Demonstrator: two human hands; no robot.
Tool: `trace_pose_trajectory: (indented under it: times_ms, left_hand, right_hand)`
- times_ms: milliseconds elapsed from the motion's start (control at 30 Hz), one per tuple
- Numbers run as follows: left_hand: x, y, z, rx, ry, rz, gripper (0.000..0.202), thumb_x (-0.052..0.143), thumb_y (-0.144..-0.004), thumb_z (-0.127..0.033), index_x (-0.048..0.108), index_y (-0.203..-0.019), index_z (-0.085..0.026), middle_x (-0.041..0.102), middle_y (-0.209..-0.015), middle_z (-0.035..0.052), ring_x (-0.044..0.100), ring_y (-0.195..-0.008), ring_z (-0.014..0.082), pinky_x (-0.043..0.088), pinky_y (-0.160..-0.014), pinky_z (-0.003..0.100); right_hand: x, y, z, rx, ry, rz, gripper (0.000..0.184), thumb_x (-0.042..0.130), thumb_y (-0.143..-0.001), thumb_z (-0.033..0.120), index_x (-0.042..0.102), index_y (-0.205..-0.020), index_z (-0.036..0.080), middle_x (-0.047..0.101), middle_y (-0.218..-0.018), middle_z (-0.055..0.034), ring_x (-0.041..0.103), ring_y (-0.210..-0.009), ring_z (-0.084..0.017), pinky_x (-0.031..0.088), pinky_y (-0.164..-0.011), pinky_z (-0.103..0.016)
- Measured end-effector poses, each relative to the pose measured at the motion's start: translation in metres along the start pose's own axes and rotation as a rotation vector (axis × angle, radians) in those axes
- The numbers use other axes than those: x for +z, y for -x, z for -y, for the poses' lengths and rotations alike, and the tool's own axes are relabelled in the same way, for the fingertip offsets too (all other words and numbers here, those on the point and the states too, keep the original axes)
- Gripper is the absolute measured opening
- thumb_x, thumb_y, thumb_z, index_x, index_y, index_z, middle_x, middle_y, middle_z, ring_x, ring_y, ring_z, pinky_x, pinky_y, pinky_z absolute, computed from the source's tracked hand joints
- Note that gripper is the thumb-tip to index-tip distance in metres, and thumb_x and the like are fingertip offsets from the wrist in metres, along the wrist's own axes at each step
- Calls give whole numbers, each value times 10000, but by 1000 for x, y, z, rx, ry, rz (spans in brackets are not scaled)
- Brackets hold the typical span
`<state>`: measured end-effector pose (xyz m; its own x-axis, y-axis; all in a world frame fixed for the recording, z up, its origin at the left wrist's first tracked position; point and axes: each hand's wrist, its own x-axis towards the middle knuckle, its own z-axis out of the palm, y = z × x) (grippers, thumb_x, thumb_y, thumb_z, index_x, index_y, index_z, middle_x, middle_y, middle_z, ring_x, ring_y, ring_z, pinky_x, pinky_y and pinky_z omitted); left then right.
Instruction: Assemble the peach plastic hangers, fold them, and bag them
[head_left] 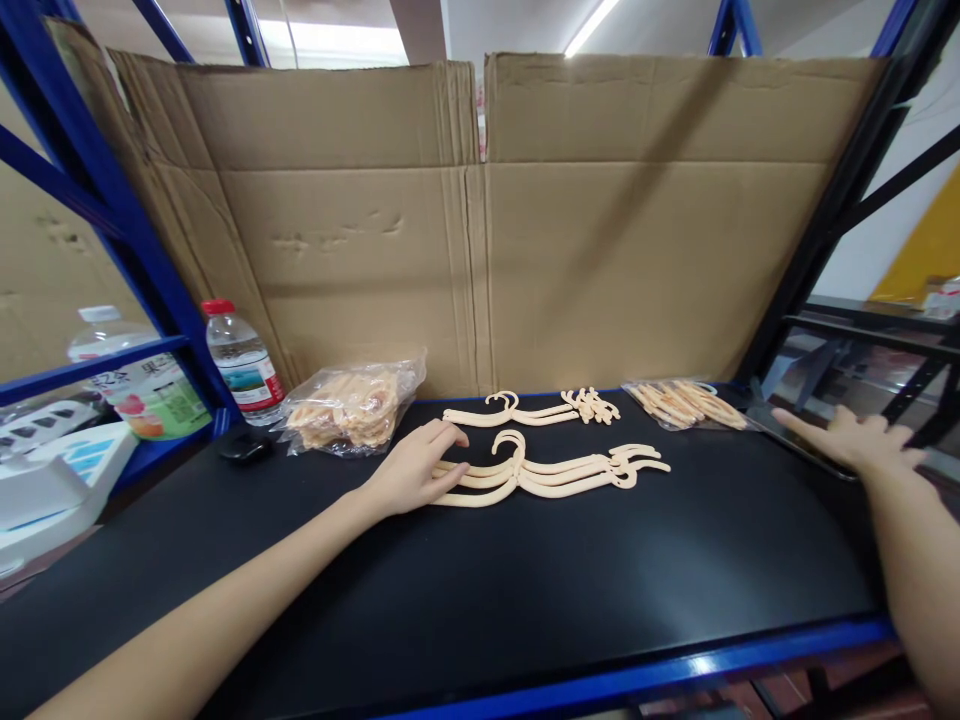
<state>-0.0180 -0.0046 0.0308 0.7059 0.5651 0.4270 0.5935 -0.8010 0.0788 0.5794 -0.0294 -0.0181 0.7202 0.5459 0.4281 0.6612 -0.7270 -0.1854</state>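
1. Left hand (416, 470): at left end of front hanger stack (566, 491), palm down over the arm ends. Thumb and forefinger curve with a gap between them; cannot tell if the hidden fingers pinch plastic or just rest.
2. Key relation: front hanger stack, beige plastic, flat on tabletop (525, 590), runs out rightward from left grip. Long axis left-right, roughly along the tabletop's front edge; hooks point away from the person. Left hand much nearer, right well apart.
3. Right end of front hanger stack: slim curved pieces, same beige, lie against it and stick out beyond.
4. Just behind front hanger stack: rear hanger row (480, 418), near parallel, hooks also away; small pronged pieces (592, 405) bunched at its right end.
5. Behind-left of front hanger stack: clear plastic bag (349, 405) of beige parts; farther left, red-capped water bottle (244, 365).
6. Behind-right of front hanger stack: flatter bag (686, 403) of slim beige parts.
7. Far right of front hanger stack: right hand (874, 450), blurred, fingers spread, nothing visibly gripped; dark phone-like slab (806, 445) beside it, contact unclear.
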Motion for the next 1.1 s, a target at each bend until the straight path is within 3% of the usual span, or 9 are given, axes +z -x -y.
trace_pose_trajectory:
  times_ms: [67, 100, 200, 267, 400, 533, 700, 967, 1100]
  left_hand:
    - [0, -4, 4, -25, -12, 9, 155, 465, -883, -307, 513, -989, -204, 571, -975, 67, 545, -911, 224, 463, -816, 358]
    - [1, -6, 8, -38, -18, 11, 155, 468, -880, -301, 516, -990, -203, 573, -982, 67, 545, -924, 227, 464, -827, 365]
    - [6, -18, 21, -78, -32, 15, 165, 466, -870, -275, 523, -999, -188, 579, -1019, 79, 541, -990, 239, 453, -880, 388]
    - [13, -27, 30, -100, -42, 28, 185, 476, -856, -256, 530, -1012, -171, 586, -1039, 96, 543, -1019, 251, 446, -902, 402]
    - [25, -42, 44, -118, -60, 62, 227, 513, -823, -229, 554, -1028, -141, 600, -1052, 120, 554, -1023, 268, 444, -910, 412]
    - [33, -48, 51, -129, -82, 74, 206, 523, -821, -206, 580, -1009, -145, 609, -1037, 114, 565, -1011, 261, 452, -894, 399]
    - [35, -50, 51, -139, -114, 81, 134, 540, -818, -184, 604, -935, -167, 612, -985, 87, 576, -975, 245, 465, -860, 375]
    - [34, -58, 44, -138, -141, 93, 80, 557, -810, -157, 590, -881, -174, 614, -932, 67, 589, -914, 231, 470, -812, 358]
    - [35, -60, 43, -129, -145, 88, 64, 552, -809, -140, 581, -852, -177, 613, -905, 61, 590, -890, 226, 469, -789, 346]
  right_hand:
    - [-23, 14, 26, -119, -143, -119, 816, 320, -822, 639, 531, -1230, -35, 464, -1222, -401, 386, -1156, -534, 349, -809, -643]
    - [-32, 20, 42, -303, -230, -124, 756, 363, -829, 556, 544, -1183, -87, 486, -1149, -434, 404, -1113, -557, 347, -772, -667]
    - [-47, 43, 98, -722, -334, 6, 416, 482, -814, 370, 680, -1021, 68, 665, -974, -234, 579, -967, -367, 425, -864, -493]
    - [-46, 60, 137, -970, -397, 91, 295, 570, -783, 298, 689, -1026, 180, 696, -987, -113, 604, -960, -281, 438, -899, -409]
    - [-38, 90, 194, -1259, -506, 184, 305, 565, -800, 150, 664, -1077, 233, 685, -1082, -54, 597, -1033, -229, 450, -924, -376]
    - [-36, 97, 216, -1349, -527, 248, 372, 575, -747, 46, 674, -1069, 204, 695, -1068, -70, 618, -1013, -229, 472, -899, -351]
    - [-33, 96, 218, -1387, -538, 296, 429, 553, -692, -32, 686, -1031, 195, 719, -952, -53, 655, -878, -200, 498, -818, -308]
    - [-22, 100, 222, -1376, -602, 250, 343, 557, -728, -18, 698, -959, 192, 703, -1004, -71, 627, -961, -210, 470, -893, -354]
    - [-19, 99, 222, -1365, -616, 228, 289, 562, -738, -12, 710, -904, 172, 716, -935, -78, 641, -901, -213, 483, -859, -344]
